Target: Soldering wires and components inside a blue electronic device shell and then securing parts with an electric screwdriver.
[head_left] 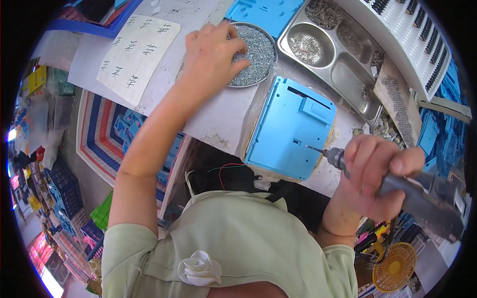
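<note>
My left hand reaches over the left rim of a round metal dish filled with small silver screws. Its fingers are bent, the thumb and forefinger stand apart over the screws, and I see nothing held between them. In my right hand is a dark power screwdriver, gripped round its body. The driver's thin bit points left, over the lower right part of a light blue plastic housing. That housing lies on a worn pad, with slots and small holes facing up.
A steel compartment tray holds small metal parts beyond the housing. To its right stands a white ribbed tray with rows of black pieces. A handwritten paper sheet lies at left, above a striped bag of blue parts. A yellow basket sits lower right.
</note>
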`<move>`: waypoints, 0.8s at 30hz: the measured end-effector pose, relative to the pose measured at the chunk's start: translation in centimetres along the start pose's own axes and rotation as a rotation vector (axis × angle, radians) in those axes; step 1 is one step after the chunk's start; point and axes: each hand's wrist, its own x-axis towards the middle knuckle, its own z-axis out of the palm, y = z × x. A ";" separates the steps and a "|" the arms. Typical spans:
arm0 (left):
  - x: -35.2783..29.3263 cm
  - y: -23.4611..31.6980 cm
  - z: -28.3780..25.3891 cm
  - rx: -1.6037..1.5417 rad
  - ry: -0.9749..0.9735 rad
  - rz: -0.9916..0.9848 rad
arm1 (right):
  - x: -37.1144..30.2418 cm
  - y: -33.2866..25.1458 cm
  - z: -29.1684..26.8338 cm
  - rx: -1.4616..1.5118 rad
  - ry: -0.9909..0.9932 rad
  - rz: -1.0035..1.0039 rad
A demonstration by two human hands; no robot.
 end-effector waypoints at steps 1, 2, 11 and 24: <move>-0.2 -0.5 0.4 -0.076 -0.017 0.010 | -0.1 -0.1 -0.1 -0.005 0.022 0.007; -0.3 -0.8 0.7 -0.152 -0.036 0.021 | -0.2 -0.2 -0.3 -0.007 0.040 0.016; 0.9 -1.5 3.4 -0.002 0.059 0.082 | -3.3 -1.9 -1.5 -0.118 0.010 0.015; -2.8 9.4 -2.9 -0.768 -0.158 0.412 | -8.3 -1.2 -1.7 -0.129 -0.050 0.075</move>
